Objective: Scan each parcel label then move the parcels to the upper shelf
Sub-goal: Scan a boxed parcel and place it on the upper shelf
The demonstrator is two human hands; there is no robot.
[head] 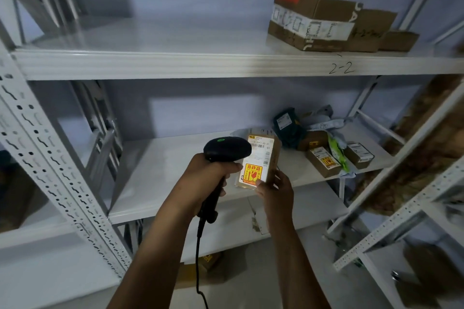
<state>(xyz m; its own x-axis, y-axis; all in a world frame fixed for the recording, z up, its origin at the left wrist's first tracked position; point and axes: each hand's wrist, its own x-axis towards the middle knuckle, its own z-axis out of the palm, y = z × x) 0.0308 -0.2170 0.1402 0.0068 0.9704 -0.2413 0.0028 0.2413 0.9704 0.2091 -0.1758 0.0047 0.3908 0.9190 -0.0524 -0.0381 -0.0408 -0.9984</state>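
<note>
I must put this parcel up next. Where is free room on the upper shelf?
The upper shelf is bare from its left end to the three boxes at its right end. The lower shelf is bare on the left too; its right end is crowded with parcels.

Both hands are bare, the left hand (pixel 206 179) and the right hand (pixel 276 194) alike. The left forearm (pixel 160 241) and right forearm (pixel 293 253) are uncovered along their whole visible length. The fingers (pixel 283 177) look slim, their nails too blurred to describe.
</note>
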